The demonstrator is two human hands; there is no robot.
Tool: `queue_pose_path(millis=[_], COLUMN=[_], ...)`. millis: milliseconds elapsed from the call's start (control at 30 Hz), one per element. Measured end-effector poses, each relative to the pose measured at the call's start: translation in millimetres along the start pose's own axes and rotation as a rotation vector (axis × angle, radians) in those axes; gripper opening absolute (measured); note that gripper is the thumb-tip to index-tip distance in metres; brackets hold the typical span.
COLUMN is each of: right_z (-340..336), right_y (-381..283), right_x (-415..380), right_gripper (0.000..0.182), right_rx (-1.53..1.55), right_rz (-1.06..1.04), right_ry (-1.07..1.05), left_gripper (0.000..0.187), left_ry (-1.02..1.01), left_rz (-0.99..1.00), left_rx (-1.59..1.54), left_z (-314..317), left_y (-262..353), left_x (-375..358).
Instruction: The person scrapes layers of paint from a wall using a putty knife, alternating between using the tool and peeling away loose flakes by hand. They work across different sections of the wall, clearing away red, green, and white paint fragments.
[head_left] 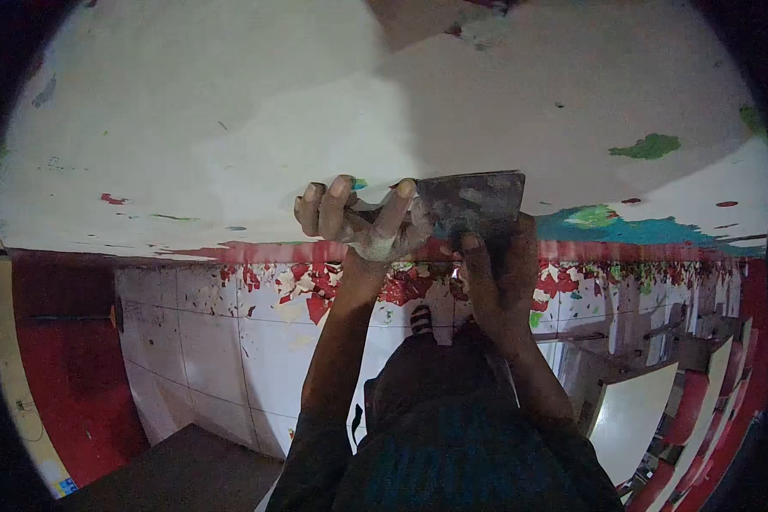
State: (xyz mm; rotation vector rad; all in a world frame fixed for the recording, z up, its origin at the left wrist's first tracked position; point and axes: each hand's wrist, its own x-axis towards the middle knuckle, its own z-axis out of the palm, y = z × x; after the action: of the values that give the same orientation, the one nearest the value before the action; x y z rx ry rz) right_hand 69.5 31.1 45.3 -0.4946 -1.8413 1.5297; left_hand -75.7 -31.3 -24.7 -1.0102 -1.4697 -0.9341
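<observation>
Dark, flat, rectangular plate [475, 198] in my right hand [499, 286]

I pinch it at mid-frame, before a pale, paint-patched wall [230, 128]. Left of it, my left hand [375, 237] curls, fingers apart; whether holding anything, I cannot tell.

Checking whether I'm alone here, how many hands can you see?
2: the left hand, fingers curled, before the patchy wall; the right hand beside it, holding a dark flat plate that hides some fingers. No others show.

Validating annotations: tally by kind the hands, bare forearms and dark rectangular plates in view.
Hands: 2, left hand and right hand
Bare forearms: 2, left forearm and right forearm
Dark rectangular plate: 1
Total: 5
</observation>
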Motion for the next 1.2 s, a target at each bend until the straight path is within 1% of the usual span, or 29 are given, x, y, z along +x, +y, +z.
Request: queue_pose_path(millis=[33,233,333,433,533,633,733,833,933,1033,1067,1133,1200], right_z=[0.4,-2.5,-2.3,-2.9,-4.7,-3.4,-2.9,-4.5,-5.5,-6.4,-6.6,-7.2,-9.8], right_y=[1.1,8.3,6.4,10.6,12.3,7.2,11.1,27.6,16.6,10.6,10.3,9.8,9.6], right_x=[-0.4,1.1,-2.0,1.3,-0.7,-1.8,-1.5,-2.5,-4.1,-0.7,-1.4,-4.7,-5.5], right_gripper=[0.026,0.027,0.03,0.03,0.028,0.027,0.026,0.026,0.025,0.028,0.029,0.032,0.036], right_rx=[0.026,-0.18,-0.04,-0.195,-0.248,-0.27,-0.197,-0.179,-0.289,-0.281,-0.347,-0.477,-0.44], right_rz=[0.013,-0.085,0.006,-0.108,-0.168,-0.078,-0.105,-0.183,-0.148,-0.118,-0.157,-0.235,-0.179], right_ry=[0.001,0.009,-0.016,0.02,0.013,-0.017,-0.011,-0.036,-0.064,-0.09,-0.078,-0.053,-0.146], left_gripper=[0.048,0.048,0.048,0.048,0.048,0.048,0.048,0.048,0.049,0.049,0.053,0.054,0.054], left_ry=[0.003,0.013,0.017,0.017,0.02,0.029,0.035,0.044,0.051,0.054,0.02,0.024,0.034], left_rz=[0.002,0.009,0.011,0.012,0.007,0.005,0.007,0.012,0.014,0.004,0.01,0.017,0.013], left_rx=[0.001,0.005,0.005,0.002,0.003,0.007,0.012,0.021,0.032,0.048,0.068,0.054,0.034], left_z=[-0.9,1.4,1.1,-0.4,-0.6,-0.2,0.1,-0.4,1.2,-0.2,-2.5,-3.0,-2.2], left_y=[-0.1,-1.1,-1.7,-2.7,-3.5,-4.7,-5.4,-3.8,-2.2,0.1,1.6,-1.0,-4.6], left_x=[0.6,3.5,3.5,3.3,2.0,2.5,4.0,7.8,12.3,21.3,25.8,18.5,8.5])
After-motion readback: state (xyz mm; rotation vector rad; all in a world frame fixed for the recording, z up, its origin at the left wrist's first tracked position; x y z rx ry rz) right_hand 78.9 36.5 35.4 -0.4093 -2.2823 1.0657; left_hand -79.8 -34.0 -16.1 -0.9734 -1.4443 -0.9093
